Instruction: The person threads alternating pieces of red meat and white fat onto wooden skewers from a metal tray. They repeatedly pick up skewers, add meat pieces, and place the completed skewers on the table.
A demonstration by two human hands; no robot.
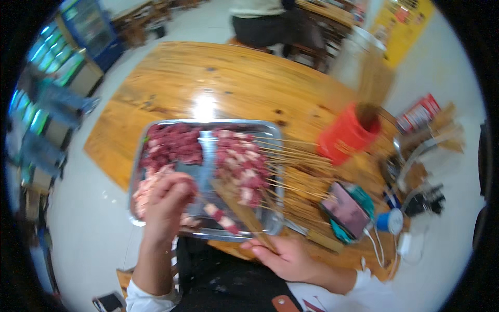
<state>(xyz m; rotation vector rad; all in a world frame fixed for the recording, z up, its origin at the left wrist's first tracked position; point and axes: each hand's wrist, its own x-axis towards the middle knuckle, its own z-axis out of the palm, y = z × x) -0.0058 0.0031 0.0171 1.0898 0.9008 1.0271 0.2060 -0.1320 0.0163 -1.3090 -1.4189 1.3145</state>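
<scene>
My left hand [171, 195] is raised over the left side of a metal tray [206, 234], its fingers curled. A short skewer of red and pale meat pieces [220, 218] slants down and right from those fingers; blur hides the exact grip. In my right hand [284, 255], at the tray's near edge, is a flat brown wooden strip or bundle of sticks [243, 214] that reaches over the tray. Dark red meat chunks [175, 142] fill the tray's far left, with pale fatty pieces [146, 191] nearer. Finished meat skewers [241, 163] lie on the right, their sticks crossing the rim.
Right of the tray are a knife [321, 240], a phone [347, 210] on a teal cloth, white cables and a blue-and-white roll [390, 221]. A red container [347, 134] holds sticks. Beyond the wooden table [175, 82], a person [257, 23] sits; others stand left by lit coolers.
</scene>
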